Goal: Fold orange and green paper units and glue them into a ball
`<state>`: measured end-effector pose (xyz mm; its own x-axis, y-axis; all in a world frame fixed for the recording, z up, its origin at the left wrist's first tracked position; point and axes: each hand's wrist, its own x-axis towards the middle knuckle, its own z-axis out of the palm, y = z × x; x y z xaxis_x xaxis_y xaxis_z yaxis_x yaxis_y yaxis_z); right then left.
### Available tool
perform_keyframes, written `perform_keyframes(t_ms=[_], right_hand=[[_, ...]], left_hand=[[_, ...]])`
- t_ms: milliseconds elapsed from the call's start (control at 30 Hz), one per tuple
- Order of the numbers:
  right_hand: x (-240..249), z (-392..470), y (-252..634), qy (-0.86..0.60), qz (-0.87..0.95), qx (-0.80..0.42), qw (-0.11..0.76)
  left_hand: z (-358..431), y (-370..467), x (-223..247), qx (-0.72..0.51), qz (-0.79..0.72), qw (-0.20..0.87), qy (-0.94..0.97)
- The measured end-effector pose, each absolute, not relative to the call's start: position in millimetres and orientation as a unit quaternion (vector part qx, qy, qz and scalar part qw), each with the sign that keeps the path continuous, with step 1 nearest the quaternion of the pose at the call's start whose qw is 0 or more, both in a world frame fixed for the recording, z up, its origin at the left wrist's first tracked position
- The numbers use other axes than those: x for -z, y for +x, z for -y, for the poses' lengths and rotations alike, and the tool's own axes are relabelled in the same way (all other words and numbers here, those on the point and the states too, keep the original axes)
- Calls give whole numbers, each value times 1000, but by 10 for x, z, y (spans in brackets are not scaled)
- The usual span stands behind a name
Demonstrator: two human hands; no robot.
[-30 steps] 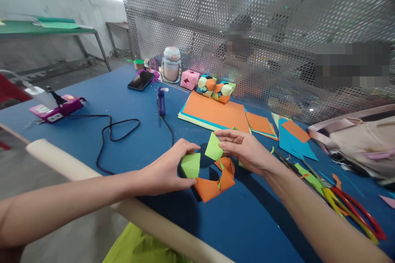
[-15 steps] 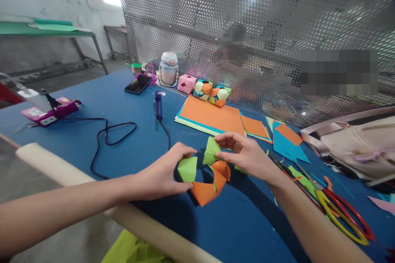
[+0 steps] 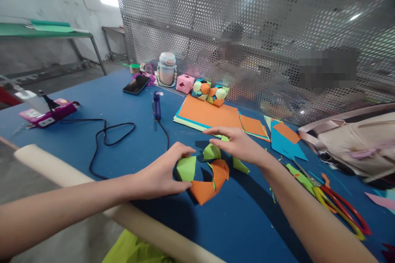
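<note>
My left hand (image 3: 165, 170) curves around the left side of a folded paper assembly, thumb on one side and fingers on the other. That assembly joins a green folded unit (image 3: 187, 168) to orange folded units (image 3: 203, 191) in a curved chain on the blue table. My right hand (image 3: 237, 144) hovers above and beyond it, fingers stretched out and thumb apart. Under its fingertips a green folded paper piece (image 3: 211, 152) lies on the table. Another green piece (image 3: 240, 166) rests below the right palm, and a further bit of green shows partly hidden behind the thumb.
Orange-topped paper sheets (image 3: 210, 113) lie behind the hands. A glue gun (image 3: 157, 106) and its black cord sit left. Scissors (image 3: 342, 209) and green scraps lie right. Paper balls (image 3: 217, 95), a pink paper box (image 3: 185, 84), a jar (image 3: 167, 70) and a phone (image 3: 136, 85) stand farther back.
My right hand has let go of the green folded piece, which now lies on the table, and its fingers have spread out. The left hand stays on the assembly.
</note>
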<state>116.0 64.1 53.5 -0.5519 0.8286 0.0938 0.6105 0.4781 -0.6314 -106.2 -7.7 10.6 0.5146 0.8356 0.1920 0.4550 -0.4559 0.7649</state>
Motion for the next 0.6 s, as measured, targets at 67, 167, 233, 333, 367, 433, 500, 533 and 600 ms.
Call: perform_keyframes(t_ms=[67, 167, 233, 333, 367, 433, 500, 533, 600], right_hand=[[-516, -662, 1149, -451, 822, -274, 213], [-543, -629, 1204, -487, 803, -275, 207], [-587, -588, 1296, -492, 804, -282, 178], [-631, -541, 1461, -439, 840, -305, 92], [-629, -534, 1503, -414, 854, -311, 58], [-598, -533, 1546, -378, 870, -316, 7], [-550, -546, 1536, -369, 874, -315, 2], [-528, -557, 1520, -370, 873, -316, 16], [-493, -580, 1487, -375, 863, -333, 63]], left_hand=[[78, -1064, -107, -283, -404, 335, 803], [75, -1067, -108, -279, -406, 338, 802], [69, -1069, -102, -278, -403, 337, 804], [58, -1072, -87, -279, -399, 336, 806], [54, -1073, -82, -279, -399, 338, 806], [50, -1073, -75, -278, -401, 340, 804], [48, -1073, -74, -277, -400, 341, 805], [48, -1072, -75, -276, -400, 340, 805], [49, -1071, -79, -278, -400, 340, 804]])
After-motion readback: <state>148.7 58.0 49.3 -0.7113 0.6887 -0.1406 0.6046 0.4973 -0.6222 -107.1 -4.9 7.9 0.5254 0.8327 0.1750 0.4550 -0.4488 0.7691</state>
